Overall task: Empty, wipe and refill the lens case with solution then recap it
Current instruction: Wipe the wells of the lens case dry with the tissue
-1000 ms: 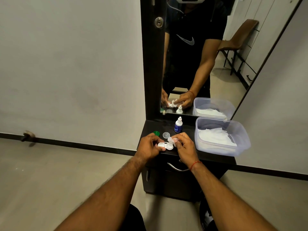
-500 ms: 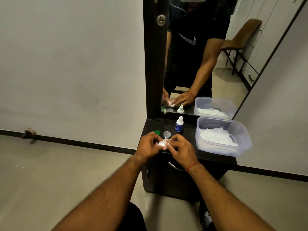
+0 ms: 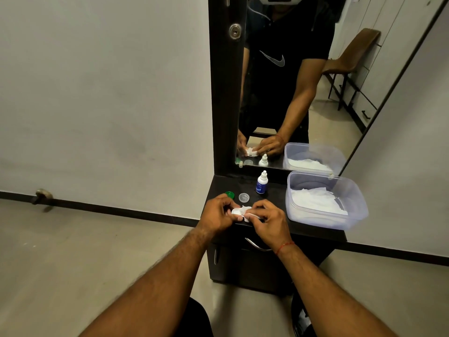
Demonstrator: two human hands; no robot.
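- Left grip point(image 3: 218, 212) pinches the small white plastic lens case point(image 3: 236, 211).
- Right grip point(image 3: 268, 221) presses crumpled white tissue point(image 3: 248, 215) onto it, I see.
- Both over the black desk point(image 3: 274, 193).

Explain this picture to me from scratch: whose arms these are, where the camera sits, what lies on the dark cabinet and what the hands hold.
No machine here: a person works with bare hands. The single camera is worn on the head and looks forward and down, so both arms reach in from the bottom. The mirror ahead shows the same person from the front.

On the cabinet top stand a small dropper bottle, a green cap and a clear cap, both off the case. At the right sits a clear plastic tub with white tissues inside.

The left hand holds the white lens case. The right hand presses a scrap of tissue against it, so this looks like the wiping step.
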